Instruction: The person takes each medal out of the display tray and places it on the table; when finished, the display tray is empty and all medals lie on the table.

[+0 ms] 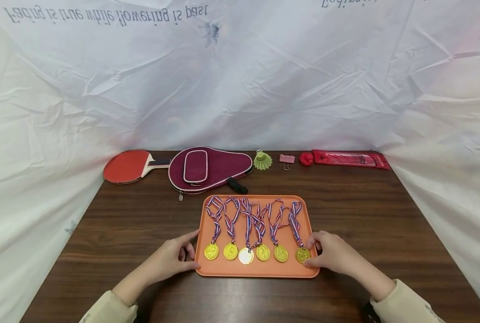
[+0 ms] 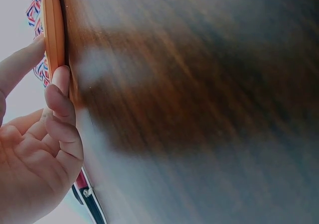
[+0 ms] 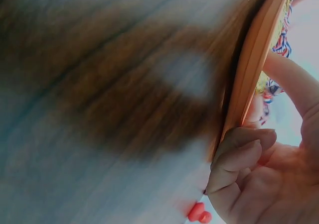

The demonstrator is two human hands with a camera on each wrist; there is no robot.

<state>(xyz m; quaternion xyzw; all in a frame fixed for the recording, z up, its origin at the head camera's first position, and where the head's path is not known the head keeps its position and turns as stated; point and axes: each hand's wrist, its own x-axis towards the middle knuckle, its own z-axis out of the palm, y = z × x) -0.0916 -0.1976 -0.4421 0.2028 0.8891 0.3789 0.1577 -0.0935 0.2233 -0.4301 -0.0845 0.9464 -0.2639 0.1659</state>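
An orange tray (image 1: 227, 268) sits on the dark wooden table. Several gold-coloured medals lie across it in a row, such as the leftmost medal (image 1: 211, 251), with striped ribbons (image 1: 214, 217) stretched toward the far rim. One medal (image 1: 246, 255) shines paler than the others. My left hand (image 1: 171, 256) grips the tray's left edge, thumb at the rim; in the left wrist view its fingertips (image 2: 61, 77) meet the tray's side low down. At the opposite edge my right hand (image 1: 334, 252) holds the tray, thumb over the rim beside the rightmost medal (image 1: 302, 255) and fingers curled against the side.
Along the back lie a red table tennis bat (image 1: 126, 167), a maroon bat case (image 1: 227, 163), a yellow-green shuttlecock (image 1: 262, 160), a pink binder clip (image 1: 287, 159), a small red round object (image 1: 306, 158) and a red packet (image 1: 350, 159). White cloth (image 1: 240, 89) surrounds the table (image 1: 143, 215).
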